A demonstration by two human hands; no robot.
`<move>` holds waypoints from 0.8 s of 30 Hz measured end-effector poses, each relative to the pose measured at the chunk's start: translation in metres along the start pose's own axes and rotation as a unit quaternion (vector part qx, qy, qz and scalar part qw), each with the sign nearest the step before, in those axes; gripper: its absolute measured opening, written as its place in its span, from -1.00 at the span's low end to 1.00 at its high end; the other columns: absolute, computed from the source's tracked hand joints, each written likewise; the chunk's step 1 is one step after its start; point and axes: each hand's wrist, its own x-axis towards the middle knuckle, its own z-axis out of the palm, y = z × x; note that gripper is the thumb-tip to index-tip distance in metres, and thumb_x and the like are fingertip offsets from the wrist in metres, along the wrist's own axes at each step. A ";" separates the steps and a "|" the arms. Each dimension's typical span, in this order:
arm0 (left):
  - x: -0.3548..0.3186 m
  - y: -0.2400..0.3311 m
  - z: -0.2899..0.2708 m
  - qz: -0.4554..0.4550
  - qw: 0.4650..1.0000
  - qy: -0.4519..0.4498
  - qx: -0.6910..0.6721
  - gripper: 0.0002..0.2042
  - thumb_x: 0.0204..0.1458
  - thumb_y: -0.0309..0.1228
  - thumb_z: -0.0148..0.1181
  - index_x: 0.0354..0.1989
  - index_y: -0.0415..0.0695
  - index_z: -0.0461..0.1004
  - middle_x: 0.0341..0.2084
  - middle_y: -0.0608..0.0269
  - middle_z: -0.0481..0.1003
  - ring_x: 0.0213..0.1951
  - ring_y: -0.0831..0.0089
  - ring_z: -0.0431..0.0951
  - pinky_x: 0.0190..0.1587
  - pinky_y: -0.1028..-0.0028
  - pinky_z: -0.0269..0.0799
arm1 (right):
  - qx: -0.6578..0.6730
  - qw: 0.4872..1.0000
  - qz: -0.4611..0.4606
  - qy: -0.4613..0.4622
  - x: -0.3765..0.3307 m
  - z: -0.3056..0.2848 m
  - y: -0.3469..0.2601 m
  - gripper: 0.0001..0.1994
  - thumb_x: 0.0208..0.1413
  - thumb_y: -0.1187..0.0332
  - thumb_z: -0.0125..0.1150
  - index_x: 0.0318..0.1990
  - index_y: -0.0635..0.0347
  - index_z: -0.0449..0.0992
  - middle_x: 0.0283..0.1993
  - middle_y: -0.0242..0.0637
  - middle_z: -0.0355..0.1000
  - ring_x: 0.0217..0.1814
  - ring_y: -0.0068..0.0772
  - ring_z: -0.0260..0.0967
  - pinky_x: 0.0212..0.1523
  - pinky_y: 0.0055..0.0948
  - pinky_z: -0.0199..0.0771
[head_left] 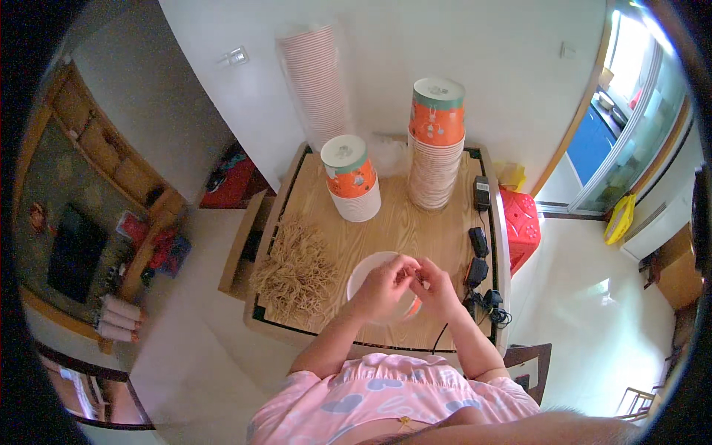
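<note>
Close together in front of me, my left hand (386,288) and my right hand (436,288) are both closed, their fingertips meeting in a pinch. Whatever lies between the fingers is too small to make out. Beneath them a paper cup (359,276) with a white rim sits on the table, partly covered by my left hand; a bit of its orange side shows. To the left lies a tangled heap of tan cords (293,274). Beyond the hands stand a short stack of upside-down orange paper cups (352,182) and a taller orange-topped stack (437,122).
A long column of nested white cups (315,81) in clear wrap rises at the wall. Black power adapters (479,241) and a coiled cable (493,305) line the right side of the wooden table (393,230). Past that edge stands a red plastic stool (521,226).
</note>
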 end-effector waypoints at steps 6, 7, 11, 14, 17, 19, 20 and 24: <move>-0.010 -0.042 -0.012 -0.038 0.999 0.028 -0.008 -0.81 -0.11 -0.61 0.08 -0.27 -0.17 0.36 -0.39 0.23 0.44 -0.29 0.48 0.46 -0.21 0.47 0.37 | -0.112 0.987 0.028 -0.108 0.011 0.006 -0.015 -0.86 0.04 0.41 0.03 -0.34 0.31 0.44 -0.48 -0.25 0.41 -0.43 -0.59 0.30 -0.34 -0.57 0.33; -0.015 -0.051 -0.011 0.006 0.998 0.068 0.007 -0.80 -0.09 -0.57 0.09 -0.24 -0.18 0.34 -0.37 0.19 0.45 -0.26 0.44 0.46 -0.18 0.45 0.35 | -0.041 0.994 0.035 -0.097 0.012 0.008 -0.012 -0.86 0.05 0.41 0.02 -0.32 0.30 0.44 -0.47 -0.24 0.41 -0.43 -0.58 0.30 -0.33 -0.56 0.34; -0.035 -0.099 -0.013 -0.091 0.984 0.144 -0.048 -0.80 -0.08 -0.51 0.12 -0.24 -0.18 0.36 -0.31 0.23 0.46 -0.23 0.44 0.45 -0.17 0.48 0.33 | -0.084 0.992 -0.016 -0.090 0.011 0.010 0.000 -0.87 0.08 0.47 -0.02 -0.31 0.28 0.47 -0.50 -0.35 0.38 -0.42 -0.63 0.26 -0.37 -0.57 0.32; -0.048 -0.124 -0.005 -0.144 0.972 0.165 -0.086 -0.76 -0.09 -0.45 0.18 -0.23 -0.18 0.35 -0.37 0.28 0.44 -0.31 0.55 0.42 -0.25 0.55 0.34 | -0.109 0.987 0.082 -0.081 0.008 0.000 -0.031 -0.85 0.07 0.40 0.00 -0.29 0.22 0.49 -0.36 -0.16 0.46 -0.32 -0.34 0.42 -0.28 -0.40 0.37; -0.056 -0.133 0.002 -0.199 0.963 0.147 -0.103 -0.67 -0.13 -0.39 0.24 -0.18 -0.18 0.32 -0.39 0.30 0.40 -0.37 0.60 0.38 -0.31 0.59 0.33 | -0.080 0.992 0.054 -0.077 0.008 0.004 -0.027 -0.85 0.09 0.43 -0.03 -0.27 0.21 0.48 -0.47 -0.36 0.35 -0.48 -0.60 0.23 -0.47 -0.56 0.21; -0.054 -0.133 0.013 -0.216 0.964 0.136 -0.071 -0.51 -0.19 -0.32 0.31 -0.09 -0.18 0.24 -0.33 0.23 0.35 -0.38 0.53 0.37 -0.33 0.58 0.33 | -0.058 0.996 0.046 -0.054 0.009 0.007 -0.032 -0.86 0.10 0.46 -0.04 -0.27 0.21 0.47 -0.58 -0.53 0.25 -0.62 -0.78 0.07 -0.66 -0.67 0.06; -0.057 -0.136 0.017 -0.221 0.963 0.137 -0.075 -0.51 -0.19 -0.32 0.31 -0.09 -0.18 0.24 -0.33 0.23 0.35 -0.38 0.53 0.37 -0.33 0.58 0.33 | -0.055 0.996 0.056 -0.045 0.009 0.008 -0.033 -0.85 0.11 0.45 -0.07 -0.25 0.20 0.45 -0.59 -0.55 0.20 -0.63 -0.79 0.03 -0.66 -0.68 0.03; -0.062 -0.154 0.024 -0.152 0.962 0.185 0.129 -0.40 -0.22 -0.26 0.33 -0.01 -0.19 0.20 -0.29 0.20 0.35 -0.35 0.42 0.41 -0.35 0.52 0.35 | 0.078 0.991 0.110 -0.014 0.001 0.011 -0.033 -0.83 0.17 0.44 -0.18 -0.17 0.20 0.37 -0.62 -0.60 0.03 -0.65 -0.78 -0.08 -0.65 -0.70 -0.02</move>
